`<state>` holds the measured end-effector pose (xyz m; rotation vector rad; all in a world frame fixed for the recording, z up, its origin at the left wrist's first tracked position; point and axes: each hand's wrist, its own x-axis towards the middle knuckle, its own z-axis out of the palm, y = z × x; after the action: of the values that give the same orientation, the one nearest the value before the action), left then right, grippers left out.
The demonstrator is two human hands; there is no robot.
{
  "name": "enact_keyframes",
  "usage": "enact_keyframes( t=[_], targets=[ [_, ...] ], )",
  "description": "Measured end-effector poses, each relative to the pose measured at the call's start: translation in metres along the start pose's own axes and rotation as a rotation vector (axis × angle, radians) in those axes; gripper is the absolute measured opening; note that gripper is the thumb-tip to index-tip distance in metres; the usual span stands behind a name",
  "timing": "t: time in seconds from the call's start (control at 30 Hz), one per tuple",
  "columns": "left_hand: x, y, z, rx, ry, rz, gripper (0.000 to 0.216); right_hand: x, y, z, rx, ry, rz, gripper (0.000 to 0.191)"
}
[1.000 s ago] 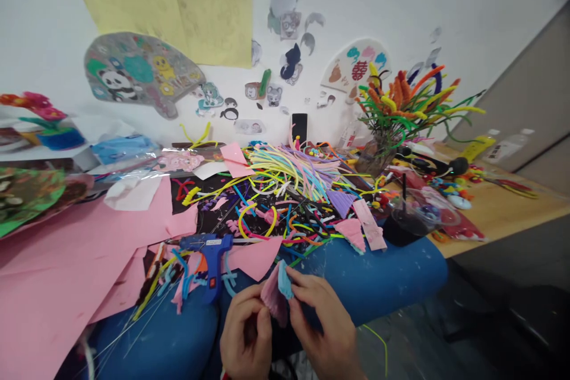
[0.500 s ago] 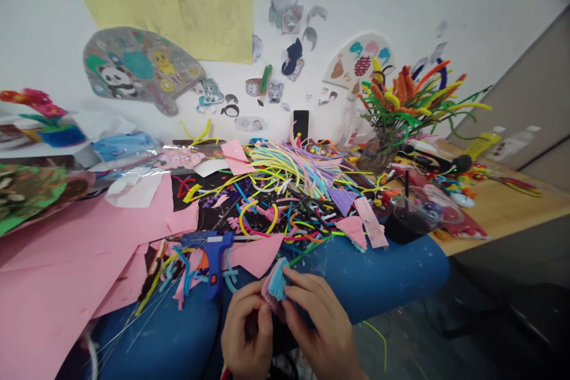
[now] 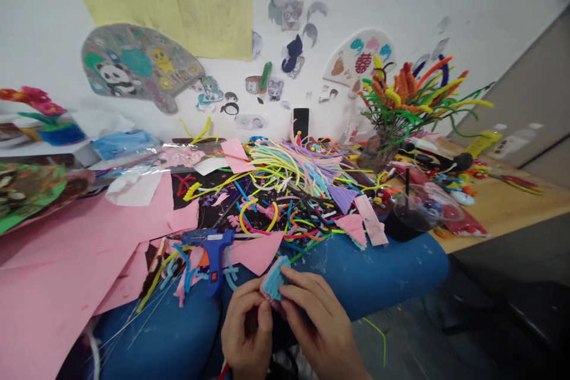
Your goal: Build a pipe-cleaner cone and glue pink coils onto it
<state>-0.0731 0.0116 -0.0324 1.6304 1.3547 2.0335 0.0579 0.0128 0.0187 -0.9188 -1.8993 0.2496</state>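
Between both hands is a small fuzzy piece [image 3: 275, 280], light blue on one face and pink along its edge, seemingly made of pipe cleaners. My left hand [image 3: 246, 323] pinches its left edge between thumb and curled fingers. On its right side, my right hand [image 3: 314, 314] grips it, with fingertips on the blue face and thumb below. The piece is held just off the blue padded table edge, and its underside is hidden by my fingers. Left of my hands lies a blue glue gun [image 3: 215, 255]; a pink paper scrap [image 3: 258, 252] lies just beyond them.
Loose pipe cleaners [image 3: 289, 166] heap across the table middle. A vase of pipe-cleaner flowers [image 3: 378, 151] and a dark cup with a straw [image 3: 404, 222] stand right. Pink paper sheets [image 3: 57, 267] cover the left. Small pink triangular [image 3: 351, 228] and purple [image 3: 342, 199] pieces lie right of centre.
The fuzzy piece has turned slightly, so more of its blue face shows and less of the pink side. Both hands keep their hold in nearly the same place.
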Motion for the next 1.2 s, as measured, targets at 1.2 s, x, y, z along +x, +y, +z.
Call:
enact_keyframes(
  t=[1.2],
  targets=[
    [0.04, 0.009, -0.013, -0.607, -0.507, -0.903, 0.021, 0.006, 0.011, -0.023, 0.64, -0.196, 0.762, 0.065]
  ],
)
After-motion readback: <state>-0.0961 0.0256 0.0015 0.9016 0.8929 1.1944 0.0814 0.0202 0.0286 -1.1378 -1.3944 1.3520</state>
